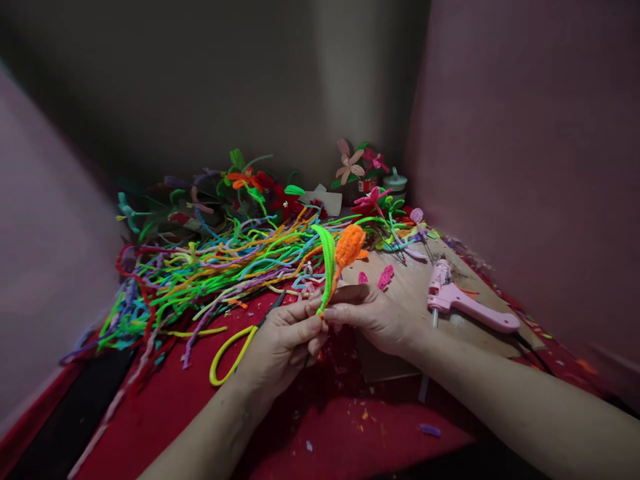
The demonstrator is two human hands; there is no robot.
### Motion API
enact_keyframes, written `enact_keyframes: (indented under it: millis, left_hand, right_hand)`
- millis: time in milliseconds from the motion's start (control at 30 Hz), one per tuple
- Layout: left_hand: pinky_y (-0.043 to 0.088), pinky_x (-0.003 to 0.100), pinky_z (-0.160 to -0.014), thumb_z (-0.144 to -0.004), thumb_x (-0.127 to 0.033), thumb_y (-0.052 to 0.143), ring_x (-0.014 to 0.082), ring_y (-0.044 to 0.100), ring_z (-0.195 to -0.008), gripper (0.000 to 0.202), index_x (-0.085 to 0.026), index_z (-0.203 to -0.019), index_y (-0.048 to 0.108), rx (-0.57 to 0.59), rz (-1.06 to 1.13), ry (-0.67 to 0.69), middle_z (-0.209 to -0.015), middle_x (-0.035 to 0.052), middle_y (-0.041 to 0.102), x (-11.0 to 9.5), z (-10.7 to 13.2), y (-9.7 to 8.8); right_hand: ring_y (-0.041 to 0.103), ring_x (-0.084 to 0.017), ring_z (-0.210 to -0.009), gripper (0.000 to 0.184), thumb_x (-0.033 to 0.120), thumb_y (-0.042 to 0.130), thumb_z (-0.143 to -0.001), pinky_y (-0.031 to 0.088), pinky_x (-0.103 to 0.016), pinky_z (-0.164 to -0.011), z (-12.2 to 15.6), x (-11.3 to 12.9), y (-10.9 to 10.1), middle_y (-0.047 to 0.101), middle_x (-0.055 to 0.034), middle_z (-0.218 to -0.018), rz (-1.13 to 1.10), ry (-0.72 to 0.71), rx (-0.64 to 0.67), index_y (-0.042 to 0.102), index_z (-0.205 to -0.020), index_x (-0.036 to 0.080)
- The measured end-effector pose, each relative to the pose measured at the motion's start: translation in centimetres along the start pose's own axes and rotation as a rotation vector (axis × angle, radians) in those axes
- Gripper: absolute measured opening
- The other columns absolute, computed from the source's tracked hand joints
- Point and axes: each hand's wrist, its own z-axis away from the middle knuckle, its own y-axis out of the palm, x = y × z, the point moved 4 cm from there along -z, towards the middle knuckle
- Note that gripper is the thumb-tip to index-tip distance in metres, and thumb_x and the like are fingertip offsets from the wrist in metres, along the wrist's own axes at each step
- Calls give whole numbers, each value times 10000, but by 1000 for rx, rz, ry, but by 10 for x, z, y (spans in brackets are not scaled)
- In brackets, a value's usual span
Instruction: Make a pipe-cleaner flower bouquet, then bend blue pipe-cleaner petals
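Note:
Fuzzy pipe cleaners make up a small flower with an orange bud (350,245) and a long green leaf (327,260). Both hands meet at its base, in the middle of the view. My left hand (290,333) is closed, pinching the lower end of the green leaf. Closed as well, my right hand (365,313) grips the orange stem just beneath the bud with thumb and fingers. The bud and leaf stick up above the fingertips; the lowest part of the stem is hidden by the fingers. Yellow-handled scissors (217,360) lie beside my left wrist, partly covered.
A heap of loose pipe cleaners (200,280) spreads across the red cloth (320,427) at left. At right, a pink glue gun (465,307) rests on a brown board (400,267), with pink petals (386,277) nearby. Finished-looking flowers (350,163) and a lidded jar (395,181) stand behind.

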Motion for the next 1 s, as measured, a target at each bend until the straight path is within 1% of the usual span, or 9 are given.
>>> enact_keyframes:
  millis: [67, 167, 300, 400, 533, 633, 733, 867, 1000]
  left_hand:
    - [168, 158, -357, -707, -340, 695, 1, 173, -328, 218, -143, -690, 601, 40, -20, -35, -429, -75, 440, 2, 0, 0]
    - [181, 166, -367, -760, -363, 638, 18, 230, -350, 228, -158, -682, 574, -39, -193, 37, -477, -67, 455, -1, 2, -2]
    - [361, 184, -522, -786, -283, 615, 77, 484, -540, 119, -165, -772, 624, -222, -766, 439, -643, -16, 581, -12, 10, 1]
    - [405, 210, -606, -799, -244, 602, 114, 562, -614, 97, -167, -853, 625, -316, -1140, 728, -718, 13, 637, -13, 16, 6]
    - [414, 216, -632, -837, -195, 537, 137, 603, -650, 96, -170, -872, 623, -339, -1355, 818, -733, 39, 649, -8, 18, 6]
    - [415, 205, -645, -845, -186, 515, 127, 586, -637, 126, -176, -831, 639, -333, -1247, 769, -712, 29, 641, -11, 18, 4]
    - [402, 197, -615, -832, -226, 539, 115, 531, -606, 132, -184, -784, 655, -351, -1003, 623, -672, 2, 609, -14, 16, 2]
    - [331, 192, -528, -792, -288, 600, 93, 396, -550, 162, -178, -678, 635, -371, -715, 437, -578, -33, 480, -15, 14, -1]
    - [269, 190, -485, -784, -287, 619, 71, 327, -513, 202, -166, -624, 597, -282, -468, 320, -536, -48, 421, -10, 10, -2]
  right_hand:
    - [597, -125, -756, 101, 201, 727, -683, 462, -291, -801, 1, -1, 0, 681, -1, -768, -31, 1, -24, 741, -783, 197]
    - [586, -121, -685, 95, 208, 713, -689, 466, -288, -740, 2, -2, 0, 675, -10, -726, -53, 28, -68, 734, -775, 173]
    - [538, -91, -619, 63, 181, 695, -691, 434, -243, -668, 3, 1, 0, 647, 15, -662, -58, -1, -158, 728, -742, 165]
    - [512, -82, -594, 36, 187, 699, -677, 416, -236, -642, 3, 0, 0, 638, 21, -639, -51, 17, -231, 715, -681, 154]
    - [546, -104, -646, 66, 205, 722, -647, 436, -262, -704, 4, -2, 2, 663, 12, -673, -54, 25, -273, 723, -696, 161]
    - [590, -145, -773, 92, 217, 733, -642, 443, -303, -802, 4, -2, 3, 688, 1, -742, -54, -5, -258, 729, -728, 186]
    - [601, -155, -830, 118, 222, 735, -652, 441, -318, -853, 5, 2, 5, 699, -3, -789, -26, -32, -198, 737, -769, 207]
    - [598, -142, -797, 141, 230, 724, -676, 458, -292, -817, 5, 7, 7, 683, 11, -755, 41, -36, -139, 746, -815, 216]
    - [563, -122, -689, 98, 209, 699, -692, 461, -264, -738, 3, 6, 2, 630, 24, -616, 45, -26, -140, 755, -773, 210]
